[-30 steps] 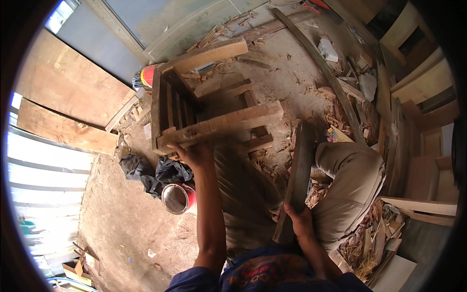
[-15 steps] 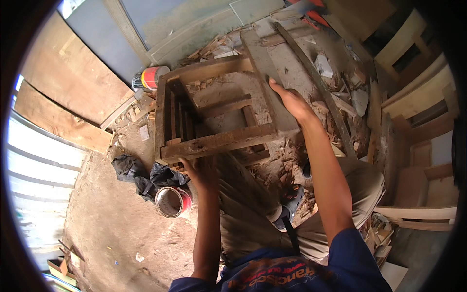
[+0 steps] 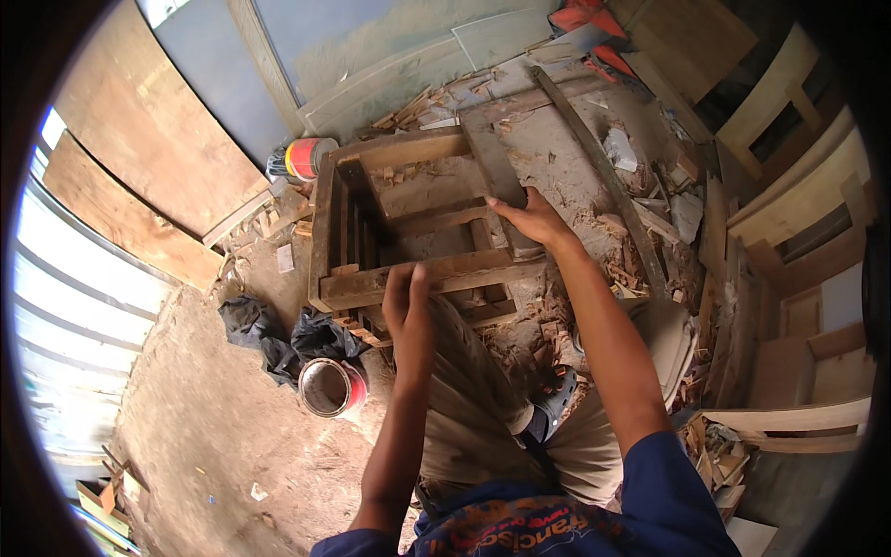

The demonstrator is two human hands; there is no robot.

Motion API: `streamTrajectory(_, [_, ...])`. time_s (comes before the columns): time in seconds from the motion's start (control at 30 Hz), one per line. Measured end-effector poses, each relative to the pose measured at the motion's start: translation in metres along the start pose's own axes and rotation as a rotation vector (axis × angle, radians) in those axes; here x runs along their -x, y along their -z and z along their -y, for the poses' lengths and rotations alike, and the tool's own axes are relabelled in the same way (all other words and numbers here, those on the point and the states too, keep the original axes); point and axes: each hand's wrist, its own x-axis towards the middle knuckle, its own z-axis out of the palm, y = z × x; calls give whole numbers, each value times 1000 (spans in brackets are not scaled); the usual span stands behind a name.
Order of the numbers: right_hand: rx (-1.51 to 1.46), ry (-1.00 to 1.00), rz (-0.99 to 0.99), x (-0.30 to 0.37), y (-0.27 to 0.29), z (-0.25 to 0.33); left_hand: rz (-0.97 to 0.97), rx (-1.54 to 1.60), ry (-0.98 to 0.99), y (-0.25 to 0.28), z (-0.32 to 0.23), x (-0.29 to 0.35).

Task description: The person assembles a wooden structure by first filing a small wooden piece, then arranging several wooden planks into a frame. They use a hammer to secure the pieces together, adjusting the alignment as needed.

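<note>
**Steadying a wooden frame on a chip-strewn workshop floor**

Covering the dirt floor (image 3: pixel 204 436) are wood chips and offcuts, thickest at the far side and to the right of the person's legs. Wide boards (image 3: pixel 139 158) lean along the left wall, a grey panel (image 3: pixel 371 46) stands at the far side, and pale unfinished furniture frames (image 3: pixel 798 186) crowd the right. A red-and-white tin (image 3: pixel 311 156) sits far left of the work; an open metal can (image 3: pixel 329 387) stands near left on the floor, just beside crumpled dark cloth (image 3: pixel 278 334).

Both forearms come up from the near edge. The left hand (image 3: pixel 408 306) is raised with its fingers (image 3: pixel 406 278) close together, wrapped over the near rail (image 3: pixel 427 278) of the wooden frame (image 3: pixel 408 223), holding it. The right arm stretches farther, and the right hand (image 3: pixel 529 218) lies palm-down with fingers (image 3: pixel 501 202) spread narrowly, pressing on the right-hand upright board (image 3: pixel 492 172); whether they curl round its edge cannot be told.

The frame stands in the middle of the scene, directly beyond the person's knees, resting on the floor. It is a box-like skeleton of rough rails, open side facing up. Its near and far rails run left to right, tilting slightly upward toward the right; slats line its left end, standing on edge.
</note>
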Motion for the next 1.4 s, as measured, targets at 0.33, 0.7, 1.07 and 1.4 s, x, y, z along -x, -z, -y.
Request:
streamTrajectory(0.33, [-369, -86, 112, 9, 3, -19, 582, -1325, -249, -50, 34, -64])
streamTrajectory(0.7, [-80, 54, -15, 17, -3, -20, 746, -1288, -335, -47, 21, -60])
streamTrajectory(1.07, [-501, 113, -20, 0, 6, -57, 732, -1348, -371, -47, 22, -68])
streamTrajectory(1.4, [-973, 415, -403, 30, 8, -81, 627, -1270, -383, -23, -1, -104])
